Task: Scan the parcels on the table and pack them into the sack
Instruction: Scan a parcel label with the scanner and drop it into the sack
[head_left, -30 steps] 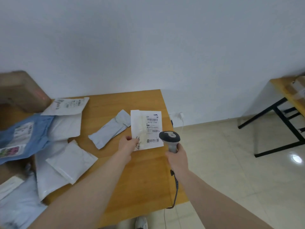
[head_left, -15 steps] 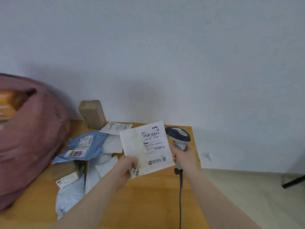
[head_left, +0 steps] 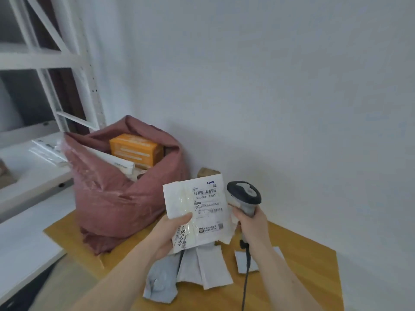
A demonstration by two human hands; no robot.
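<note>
My left hand (head_left: 171,232) grips a white parcel (head_left: 199,209) by its lower left corner and holds it upright above the table, label facing me. My right hand (head_left: 252,227) is wrapped round the handle of a grey barcode scanner (head_left: 243,195), whose head sits just right of the parcel. The dark red sack (head_left: 112,198) stands open on the table's left end, with an orange box (head_left: 135,149) and a white parcel showing inside. Several white and grey parcels (head_left: 202,268) lie on the wooden table (head_left: 303,265) under my hands.
A white metal shelf rack (head_left: 67,63) stands at the left, with flat white items on its shelf (head_left: 45,149). A brown cardboard box (head_left: 207,171) peeks out behind the held parcel. The scanner's cable (head_left: 246,277) hangs down over the table. A white wall is close behind.
My view has swung left, bringing the sack and shelf rack into sight. Both hands have kept the parcel and the scanner raised, close together, and now sit just right of the sack.
</note>
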